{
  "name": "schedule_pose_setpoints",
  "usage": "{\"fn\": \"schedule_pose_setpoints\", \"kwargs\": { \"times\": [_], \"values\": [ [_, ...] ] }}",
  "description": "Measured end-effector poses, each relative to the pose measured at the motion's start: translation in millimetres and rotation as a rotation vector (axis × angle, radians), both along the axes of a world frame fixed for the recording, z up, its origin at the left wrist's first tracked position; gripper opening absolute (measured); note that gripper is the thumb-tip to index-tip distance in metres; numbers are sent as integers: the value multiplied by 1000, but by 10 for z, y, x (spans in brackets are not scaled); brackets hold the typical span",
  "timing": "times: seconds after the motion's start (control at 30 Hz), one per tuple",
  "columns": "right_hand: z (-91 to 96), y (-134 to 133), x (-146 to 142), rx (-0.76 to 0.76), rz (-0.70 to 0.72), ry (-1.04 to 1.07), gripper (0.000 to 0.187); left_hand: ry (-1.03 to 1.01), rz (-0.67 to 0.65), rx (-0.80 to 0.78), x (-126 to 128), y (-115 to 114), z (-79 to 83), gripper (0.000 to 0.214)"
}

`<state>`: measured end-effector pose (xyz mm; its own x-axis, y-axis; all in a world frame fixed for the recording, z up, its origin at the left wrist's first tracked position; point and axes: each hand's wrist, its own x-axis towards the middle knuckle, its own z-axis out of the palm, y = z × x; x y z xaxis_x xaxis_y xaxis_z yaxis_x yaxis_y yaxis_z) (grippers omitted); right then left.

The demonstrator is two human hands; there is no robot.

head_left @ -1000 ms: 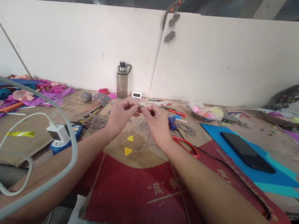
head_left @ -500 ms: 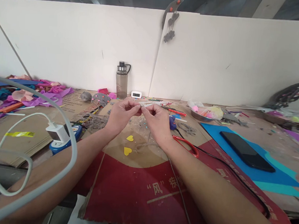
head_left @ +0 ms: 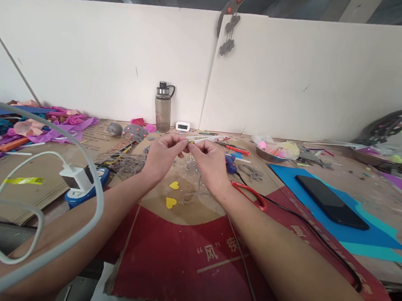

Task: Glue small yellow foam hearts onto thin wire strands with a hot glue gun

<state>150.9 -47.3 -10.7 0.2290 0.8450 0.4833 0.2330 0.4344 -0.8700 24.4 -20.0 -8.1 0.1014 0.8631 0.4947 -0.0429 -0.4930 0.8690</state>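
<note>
My left hand (head_left: pixel 162 154) and my right hand (head_left: pixel 211 162) are raised together over the middle of the table, fingertips pinched and meeting on a small piece (head_left: pixel 187 143) too tiny to name. A thin grey strand (head_left: pixel 198 184) hangs from the pinch toward a loop of grey cord (head_left: pixel 192 196) on the cardboard. Two yellow paper hearts (head_left: pixel 172 194) lie just below my hands on the brown and red cardboard sheet (head_left: pixel 180 250).
Red-handled scissors (head_left: pixel 249 194) and a blue glue gun (head_left: pixel 231 164) with a black cable lie right of my hands. A black phone (head_left: pixel 331 207) rests on blue paper. A water bottle (head_left: pixel 163 106), a small clock (head_left: pixel 182 126), a white charger (head_left: pixel 73 177) and crepe paper scraps (head_left: pixel 33 127) stand left.
Both hands stay pinched together on the small piece, with only slight finger shifts. The view has drifted a little.
</note>
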Motion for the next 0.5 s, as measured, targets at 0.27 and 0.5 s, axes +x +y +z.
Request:
{"fn": "schedule_pose_setpoints", "kwargs": {
  "times": [0.27, 0.5],
  "values": [
    [28, -19, -22, -15, -8, 32, 19, -71, -36, -34, 44, -16, -2, 11],
    [17, 1, -21, -11, -6, 57, 19, -197, -121, -81, 70, -5, -25, 8]
  ]
}}
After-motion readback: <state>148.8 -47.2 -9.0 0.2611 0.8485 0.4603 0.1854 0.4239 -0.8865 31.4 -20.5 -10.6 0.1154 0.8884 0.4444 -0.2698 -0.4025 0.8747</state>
